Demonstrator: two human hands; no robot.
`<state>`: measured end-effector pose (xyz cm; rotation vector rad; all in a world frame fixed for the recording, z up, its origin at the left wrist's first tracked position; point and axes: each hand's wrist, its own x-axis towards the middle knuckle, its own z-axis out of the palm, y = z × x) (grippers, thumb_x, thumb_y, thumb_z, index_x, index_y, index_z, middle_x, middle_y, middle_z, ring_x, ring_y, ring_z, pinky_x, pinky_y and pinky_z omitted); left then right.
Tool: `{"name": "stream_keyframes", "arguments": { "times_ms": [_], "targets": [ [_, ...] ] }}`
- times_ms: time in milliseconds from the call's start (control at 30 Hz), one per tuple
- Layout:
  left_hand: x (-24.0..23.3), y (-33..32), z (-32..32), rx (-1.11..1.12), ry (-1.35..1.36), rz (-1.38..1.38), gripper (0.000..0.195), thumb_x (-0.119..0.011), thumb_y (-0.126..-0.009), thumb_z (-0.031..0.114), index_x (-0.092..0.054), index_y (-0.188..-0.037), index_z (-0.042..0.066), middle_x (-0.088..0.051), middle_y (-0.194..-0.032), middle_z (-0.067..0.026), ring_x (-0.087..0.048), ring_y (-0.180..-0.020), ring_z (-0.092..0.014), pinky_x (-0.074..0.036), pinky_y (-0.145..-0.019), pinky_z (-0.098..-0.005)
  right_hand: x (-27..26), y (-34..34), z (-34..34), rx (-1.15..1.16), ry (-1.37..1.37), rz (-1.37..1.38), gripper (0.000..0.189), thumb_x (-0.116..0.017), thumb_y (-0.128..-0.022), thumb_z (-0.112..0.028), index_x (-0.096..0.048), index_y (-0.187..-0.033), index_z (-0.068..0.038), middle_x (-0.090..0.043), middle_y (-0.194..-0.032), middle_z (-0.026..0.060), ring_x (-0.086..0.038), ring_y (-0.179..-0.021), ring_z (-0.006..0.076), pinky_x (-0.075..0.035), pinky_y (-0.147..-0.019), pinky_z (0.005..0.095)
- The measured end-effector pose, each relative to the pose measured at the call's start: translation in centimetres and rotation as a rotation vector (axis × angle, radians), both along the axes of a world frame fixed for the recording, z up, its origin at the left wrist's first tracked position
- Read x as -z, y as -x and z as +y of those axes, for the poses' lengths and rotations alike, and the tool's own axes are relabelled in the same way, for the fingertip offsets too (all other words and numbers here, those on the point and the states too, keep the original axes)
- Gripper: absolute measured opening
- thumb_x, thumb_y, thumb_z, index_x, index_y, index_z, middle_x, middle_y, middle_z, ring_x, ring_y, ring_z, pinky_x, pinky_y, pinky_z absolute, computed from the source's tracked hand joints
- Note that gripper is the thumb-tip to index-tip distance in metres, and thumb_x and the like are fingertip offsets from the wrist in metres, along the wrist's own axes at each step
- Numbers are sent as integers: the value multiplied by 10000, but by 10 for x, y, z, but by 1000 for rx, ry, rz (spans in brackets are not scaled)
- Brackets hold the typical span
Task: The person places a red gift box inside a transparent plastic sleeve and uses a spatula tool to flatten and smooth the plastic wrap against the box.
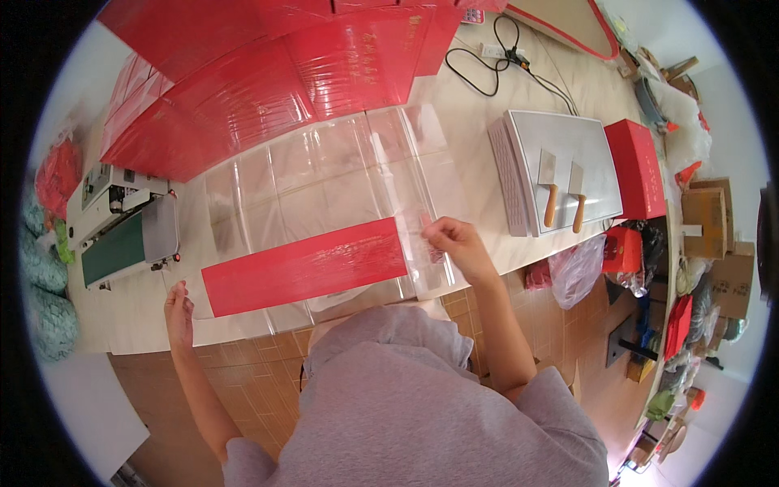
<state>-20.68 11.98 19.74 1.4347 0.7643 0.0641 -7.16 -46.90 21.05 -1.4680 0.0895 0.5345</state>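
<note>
A long flat red box (304, 266) lies on sheets of clear plastic film (316, 176) spread over the marble-patterned table. Just past the box's right end, my right hand (453, 238) pinches clear film between thumb and fingers. My left hand (179, 301) is near the box's lower left corner, thumb against the fingertips, at the edge of clear film; whether it grips the film is hard to tell. Creases and glare run across the film above the box and at its right.
Film-wrapped red boxes (243, 91) stand stacked at the back. At left is a sealing machine with a green belt (112, 248). On the right, two wooden-handled scrapers (551, 204) lie on a grey metal hot plate (563, 140) beside a red box (636, 167); a black cable (481, 90) lies behind.
</note>
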Motion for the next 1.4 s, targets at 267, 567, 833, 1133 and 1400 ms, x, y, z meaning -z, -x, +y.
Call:
{"name": "stream_keyframes", "arguments": {
  "times_ms": [267, 567, 833, 1133, 1400],
  "targets": [
    [18, 27, 15, 48, 112, 5, 545, -364, -1037, 475, -528, -1335, 50, -568, -1331, -114, -544, -1232, -229, -398, -1057, -380, 0, 3, 3, 187, 8, 45, 397, -501, -1019, -377, -607, -1116, -7, -670, -900, 49, -631, -807, 116, -495, -727, 269],
    [-31, -3, -32, 341, 122, 56, 432, -523, -1001, 397, -592, -1143, -5, -659, -1202, -159, -648, -1100, -235, -471, -1003, -354, -2, 19, 38, 209, 67, 12, 276, -611, -979, -246, -695, -950, 15, -706, -900, 77, -662, -777, 126, -541, -701, 260],
    [-29, -9, -42, 247, 220, 36, 341, -578, -988, 318, -584, -1076, -11, -675, -1150, -191, -661, -1081, -243, -500, -972, -356, 6, 20, 30, 198, 47, -70, 274, -605, -985, -232, -703, -927, 17, -714, -942, 89, -651, -804, 108, -528, -744, 238],
    [-28, -9, -42, 278, 167, 37, 374, -576, -987, 311, -579, -1145, -28, -666, -1167, -197, -665, -1075, -248, -503, -976, -359, 16, 21, 23, 195, -14, -73, 293, -612, -981, -253, -691, -858, 0, -707, -910, 72, -639, -791, 103, -527, -757, 239],
    [-25, -1, -42, 172, 184, 6, 283, -555, -995, 308, -576, -1023, 27, -681, -1128, -184, -682, -1004, -239, -522, -945, -351, -19, 15, 41, 219, 407, -165, 311, -650, -953, -249, -627, -1121, 11, -660, -1063, 112, -638, -894, 174, -526, -824, 306]
  ]
}}
